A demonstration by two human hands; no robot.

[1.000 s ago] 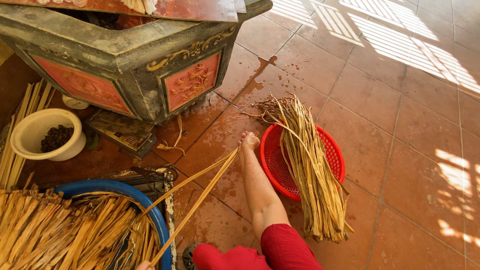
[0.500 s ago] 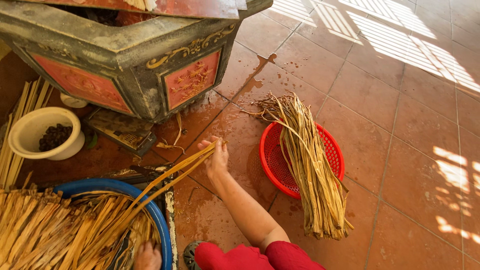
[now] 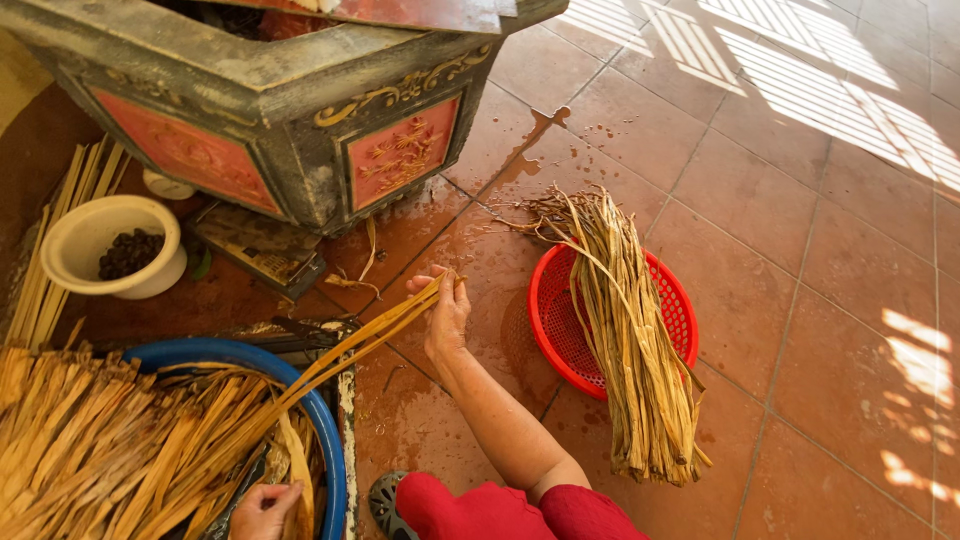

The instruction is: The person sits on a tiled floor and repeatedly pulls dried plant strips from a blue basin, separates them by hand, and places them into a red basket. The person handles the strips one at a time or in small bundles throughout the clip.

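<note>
Over blue basin point(image 3: 330, 440), right hand point(image 3: 447, 320) gripping strips point(image 3: 370, 335)

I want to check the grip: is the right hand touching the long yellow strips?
Touching. The head view shows the right hand with fingers closed around the end of the yellow strips.

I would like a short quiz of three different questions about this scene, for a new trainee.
1. True or false: the right hand pinches the ends of some long yellow strips.
2. What lies across the red basket? A) a bundle of dried strips B) a folded cloth C) a knife
3. Fill in: the left hand is at the rim of the ____ tub.

Key: 1 true; 2 A; 3 blue.
</note>
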